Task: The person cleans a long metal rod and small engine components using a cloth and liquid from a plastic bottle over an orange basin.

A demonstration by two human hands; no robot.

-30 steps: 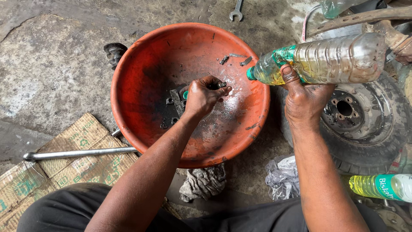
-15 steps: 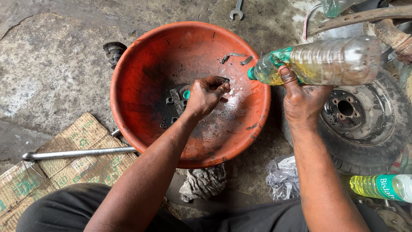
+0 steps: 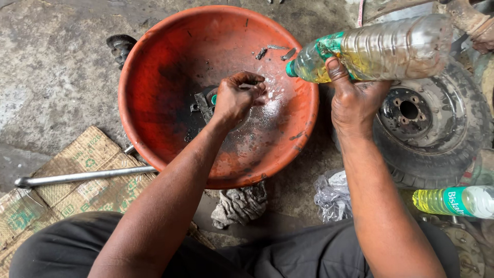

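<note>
The bottle (image 3: 378, 49) lies tilted in the right hand (image 3: 355, 100), fingers clenched around it, its mouth over the rim of the orange basin (image 3: 154, 118). In the basin, the left hand (image 3: 234, 98) pinches a small part (too small to identify) in curled fingers. This looks like rinsing; a steady, small pour seems needed. A wheel (image 3: 432, 128) lies beside.
</note>
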